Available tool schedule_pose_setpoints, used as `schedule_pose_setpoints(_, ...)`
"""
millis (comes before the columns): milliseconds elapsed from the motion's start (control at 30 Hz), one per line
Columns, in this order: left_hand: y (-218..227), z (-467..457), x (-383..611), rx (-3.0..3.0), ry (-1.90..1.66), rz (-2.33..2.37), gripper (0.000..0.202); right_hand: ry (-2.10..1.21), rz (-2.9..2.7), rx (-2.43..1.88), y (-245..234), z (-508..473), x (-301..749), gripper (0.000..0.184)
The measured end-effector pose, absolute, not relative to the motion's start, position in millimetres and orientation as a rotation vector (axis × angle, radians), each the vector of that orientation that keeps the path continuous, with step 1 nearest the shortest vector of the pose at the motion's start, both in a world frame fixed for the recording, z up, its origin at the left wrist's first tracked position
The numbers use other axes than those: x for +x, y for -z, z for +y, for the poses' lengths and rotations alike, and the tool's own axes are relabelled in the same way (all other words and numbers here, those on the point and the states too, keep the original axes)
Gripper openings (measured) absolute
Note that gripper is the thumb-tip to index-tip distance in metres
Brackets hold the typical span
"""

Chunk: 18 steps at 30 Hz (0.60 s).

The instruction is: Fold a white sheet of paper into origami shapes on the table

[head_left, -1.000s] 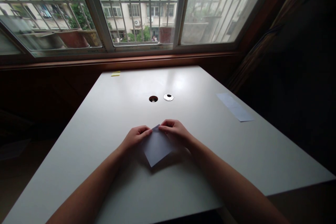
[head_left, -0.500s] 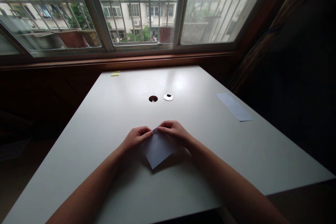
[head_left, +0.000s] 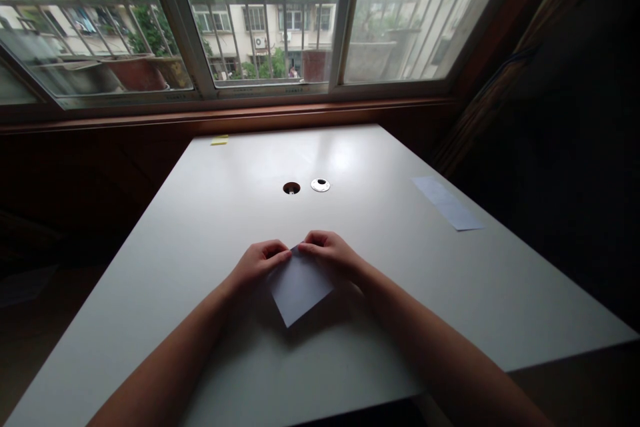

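Note:
A sheet of white paper (head_left: 301, 285) is held between my two hands above the table, one corner pointing toward me. My left hand (head_left: 264, 257) pinches it near its far corner, thumb on top. Close beside it, my right hand (head_left: 327, 247) pinches the same far corner, its fingers curled behind. The paper's near corner hangs free and casts a shadow on the tabletop. My fingers hide part of its upper edges, and I cannot tell whether it is folded there.
The white table (head_left: 240, 200) reaches to the window sill. Ahead are a round cable hole (head_left: 291, 188) and its metal cover ring (head_left: 321, 185). A strip of white paper (head_left: 447, 203) lies near the right edge. A yellow sticky note (head_left: 219, 140) is at the far left corner.
The paper's near corner has swung slightly toward me and to the left, and more of its face shows. Both hands keep their pinch in nearly the same place.

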<state>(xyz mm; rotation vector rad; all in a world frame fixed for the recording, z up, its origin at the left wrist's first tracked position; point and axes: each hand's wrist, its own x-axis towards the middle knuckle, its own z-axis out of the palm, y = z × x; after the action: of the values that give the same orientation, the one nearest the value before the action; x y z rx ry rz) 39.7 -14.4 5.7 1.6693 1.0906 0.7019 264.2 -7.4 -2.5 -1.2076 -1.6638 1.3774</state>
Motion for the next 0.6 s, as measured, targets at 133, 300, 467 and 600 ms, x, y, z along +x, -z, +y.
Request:
schedule_pose_setpoints(133,-1.2,-14.7,39.3,1.614,-0.797,1.147,0.032,-1.324,-1.662,-1.214,1.8,-7.7,262.5,0.037)
schedule_pose_setpoints(300,3.2,-15.5,39.7,1.406,-1.012,1.174,0.03,-1.317,-1.673,-1.238,2.9,-6.7,264.2,0.038)
schedule_pose_setpoints(467,9.2,-11.1,38.9,1.218,-1.086,1.162,0.03,-1.325,-1.664,-1.208,4.9,-4.7,268.7,0.037)
schedule_pose_setpoints(600,6.3,-9.9,36.9,1.255,-0.978,1.151,0.032,-1.352,-1.674,-1.205,5.7,-5.2,271.4,0.037)
